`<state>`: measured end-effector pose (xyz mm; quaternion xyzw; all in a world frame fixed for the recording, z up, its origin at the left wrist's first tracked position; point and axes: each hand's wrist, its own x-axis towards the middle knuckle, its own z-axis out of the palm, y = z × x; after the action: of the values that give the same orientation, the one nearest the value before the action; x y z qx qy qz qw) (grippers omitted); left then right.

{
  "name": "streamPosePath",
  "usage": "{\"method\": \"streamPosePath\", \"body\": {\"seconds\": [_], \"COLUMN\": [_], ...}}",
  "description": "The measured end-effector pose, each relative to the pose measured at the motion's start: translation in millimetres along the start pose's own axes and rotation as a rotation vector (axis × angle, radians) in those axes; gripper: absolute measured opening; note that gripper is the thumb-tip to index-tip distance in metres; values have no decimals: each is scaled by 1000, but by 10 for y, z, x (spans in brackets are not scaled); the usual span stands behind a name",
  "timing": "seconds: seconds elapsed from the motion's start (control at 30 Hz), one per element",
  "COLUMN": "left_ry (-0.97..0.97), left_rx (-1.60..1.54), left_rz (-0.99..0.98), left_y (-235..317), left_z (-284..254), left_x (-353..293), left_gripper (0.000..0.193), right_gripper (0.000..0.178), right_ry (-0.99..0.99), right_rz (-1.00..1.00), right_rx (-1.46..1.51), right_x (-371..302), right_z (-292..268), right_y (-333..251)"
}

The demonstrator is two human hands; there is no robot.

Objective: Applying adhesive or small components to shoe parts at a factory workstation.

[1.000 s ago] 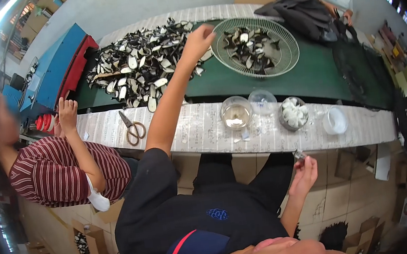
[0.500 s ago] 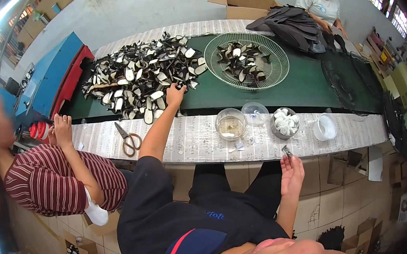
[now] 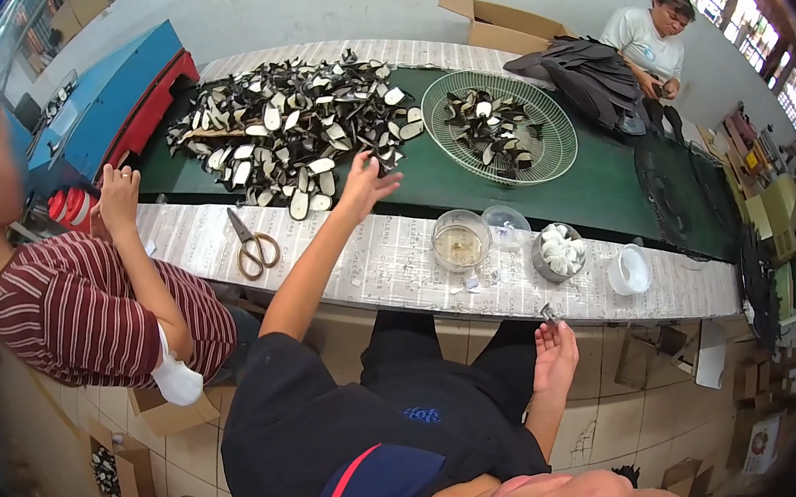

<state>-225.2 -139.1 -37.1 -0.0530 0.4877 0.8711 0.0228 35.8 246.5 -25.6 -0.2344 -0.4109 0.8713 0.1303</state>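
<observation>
My left hand point(image 3: 367, 191) reaches over the belt's near edge with its fingers apart, beside the right side of a big heap of small black and white shoe-like pieces point(image 3: 292, 133). Nothing shows clearly in its grasp. Below the table's front edge, my right hand point(image 3: 555, 356) is turned palm up. Its fingertips pinch a small metal clipper-like tool point(image 3: 549, 312), whose exact kind is too small to tell. Beyond my left hand, on the green belt point(image 3: 391, 188), stands a round wire basket point(image 3: 554, 170) with more such pieces.
Along the near ledge lie scissors point(image 3: 256, 250), a clear bowl point(image 3: 461, 241), a tub of white bundles point(image 3: 561, 254) and a white cup point(image 3: 628, 269). A person in stripes point(image 3: 101, 312) stands at left. Another person point(image 3: 640, 49) works at far right near dark sheets point(image 3: 575, 81).
The view has shifted a little. My left hand has drawn slightly back from the heap and its fingers have spread. My right hand still holds the small metal tool.
</observation>
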Motion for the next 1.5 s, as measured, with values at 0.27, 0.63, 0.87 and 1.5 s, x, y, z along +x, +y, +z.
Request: {"method": "streamPosePath", "body": {"seconds": [0.27,0.63,0.87,1.5], "left_ry": [-140,-214,-322,-374], "left_rx": [37,-340,-215,-12], "left_rz": [20,-298,-259,-164], "left_y": [-493,-769,-630,-538], "left_z": [105,547,798,1177], "left_x": [-1395,-2481,-2750,-2492], "left_gripper": [25,42,43,41], "right_gripper": [11,9,10,24], "right_ry": [-152,-455,-729,-905], "right_rz": [68,-134,-596,-1111], "right_rx": [-83,-217,-687,-1040], "right_x": [-20,-320,-826,-538], "right_z": [77,514,748,1032], "right_y": [189,-66,-325,-468]}}
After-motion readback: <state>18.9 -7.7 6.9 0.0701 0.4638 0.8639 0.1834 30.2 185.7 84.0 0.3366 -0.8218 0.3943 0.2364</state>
